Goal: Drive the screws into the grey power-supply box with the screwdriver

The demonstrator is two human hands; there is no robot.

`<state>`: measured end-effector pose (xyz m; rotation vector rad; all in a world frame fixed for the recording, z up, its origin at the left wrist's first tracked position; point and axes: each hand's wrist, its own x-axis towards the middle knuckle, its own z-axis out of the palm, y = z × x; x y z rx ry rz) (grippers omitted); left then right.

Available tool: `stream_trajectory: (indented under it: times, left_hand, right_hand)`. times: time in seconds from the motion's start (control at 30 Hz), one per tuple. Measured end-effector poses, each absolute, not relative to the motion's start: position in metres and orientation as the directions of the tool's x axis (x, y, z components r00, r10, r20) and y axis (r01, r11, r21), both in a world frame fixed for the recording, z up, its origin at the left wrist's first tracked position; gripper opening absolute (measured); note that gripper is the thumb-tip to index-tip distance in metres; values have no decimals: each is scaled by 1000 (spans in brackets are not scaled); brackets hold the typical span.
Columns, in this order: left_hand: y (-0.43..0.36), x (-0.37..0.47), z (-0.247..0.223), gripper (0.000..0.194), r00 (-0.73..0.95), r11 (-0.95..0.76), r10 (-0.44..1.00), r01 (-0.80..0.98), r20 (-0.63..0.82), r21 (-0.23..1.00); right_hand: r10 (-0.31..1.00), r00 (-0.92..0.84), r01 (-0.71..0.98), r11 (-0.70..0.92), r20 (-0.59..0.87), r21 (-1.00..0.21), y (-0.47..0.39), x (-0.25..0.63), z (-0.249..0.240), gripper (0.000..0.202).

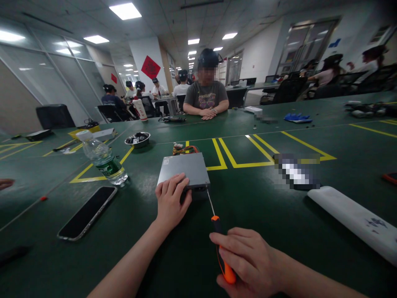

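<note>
L hand (172,199) & R hand (248,258) both bare, forearms (132,254) also bare w/in view.

Single view, worn on your head. Faces forward and down across the green tabletop with yellow tape lines (254,211). Closest to the lens, low in view: your right hand (251,258) around an orange-and-black screwdriver (229,272). Your left hand (172,199) and the grey metal box (187,167) lie slightly farther out. Across the table, a person in a dark grey T-shirt (206,97); ceiling panel lights (125,11) up top (edges look stretched, wide-angle).
</note>
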<state>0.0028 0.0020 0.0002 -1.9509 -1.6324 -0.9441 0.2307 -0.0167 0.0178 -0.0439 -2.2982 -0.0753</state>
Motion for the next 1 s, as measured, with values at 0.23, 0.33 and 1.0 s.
stream_trajectory:
  times: [0.23, 0.33, 1.0]
  left_hand:
    - [1, 3, 1, 29, 75, -217, 688, 970, 722, 106]
    - [2, 3, 0, 29, 76, -219, 686, 970, 724, 106]
    - [1, 3, 2, 28, 81, -215, 693, 972, 716, 98]
  right_hand:
    - [1, -667, 46, 998, 745, 40, -16, 231, 16, 22]
    - [2, -675, 40, 999, 738, 34, -16, 231, 14, 22]
    - [-1, -647, 58, 997, 762, 50, -16, 231, 16, 17]
